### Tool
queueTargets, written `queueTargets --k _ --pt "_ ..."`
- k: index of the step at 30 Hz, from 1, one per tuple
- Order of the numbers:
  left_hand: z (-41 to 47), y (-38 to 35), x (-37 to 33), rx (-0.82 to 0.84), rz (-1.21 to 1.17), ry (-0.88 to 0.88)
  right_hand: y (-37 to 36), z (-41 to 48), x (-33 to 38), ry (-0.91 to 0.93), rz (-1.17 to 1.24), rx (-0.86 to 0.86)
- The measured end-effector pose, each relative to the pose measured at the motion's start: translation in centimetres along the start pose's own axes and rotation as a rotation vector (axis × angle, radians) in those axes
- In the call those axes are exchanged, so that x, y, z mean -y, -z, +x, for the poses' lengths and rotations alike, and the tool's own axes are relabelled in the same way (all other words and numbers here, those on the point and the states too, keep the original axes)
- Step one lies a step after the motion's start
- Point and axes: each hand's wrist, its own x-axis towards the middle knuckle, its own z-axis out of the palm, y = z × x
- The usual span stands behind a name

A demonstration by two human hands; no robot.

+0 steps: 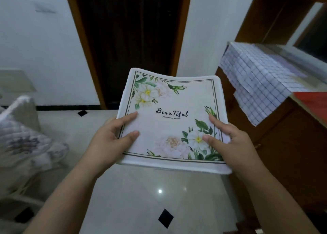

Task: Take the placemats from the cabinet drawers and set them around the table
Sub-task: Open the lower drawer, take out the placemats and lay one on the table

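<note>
A white placemat point(172, 109) printed with flowers and the word "Beautiful" is held flat in front of me above the floor. My left hand point(113, 138) grips its left edge, thumb and forefinger on top. My right hand point(228, 141) grips its right edge, thumb pressed on a printed flower. The mat looks thick at its near edge; I cannot tell whether it is one mat or a stack. The brown wooden cabinet point(283, 145) stands to my right.
A checked cloth point(261, 81) drapes over the cabinet top, with a red sheet point(313, 100) near its edge. A dark wooden door point(127, 38) is straight ahead. A quilted floral cushion on a chair point(23, 136) is at left. Glossy white floor tiles point(150, 198) lie below.
</note>
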Motion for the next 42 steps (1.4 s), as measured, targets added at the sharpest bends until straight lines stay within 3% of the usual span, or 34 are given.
queueTargets --k 12,22,27,32,42 --pt "1.3 15.3 4.2 -0.500 0.150 0.158 -20.6 15.5 6.4 0.144 0.073 0.475" --pt "-0.3 20.6 4.0 -1.067 0.171 0.302 -38.4 25.6 14.4 0.388 0.062 1.017" --pt "-4.2 20.3 4.1 -1.345 0.111 0.388 -46.2 23.8 17.3 0.462 0.032 1.287" --pt "-8.6 21.8 3.8 -1.515 0.080 0.430 -52.2 19.2 19.4 0.523 0.045 1.439" --pt "-16.9 31.6 7.5 -1.608 0.125 0.459 -63.8 10.1 24.8 0.630 0.004 1.519"
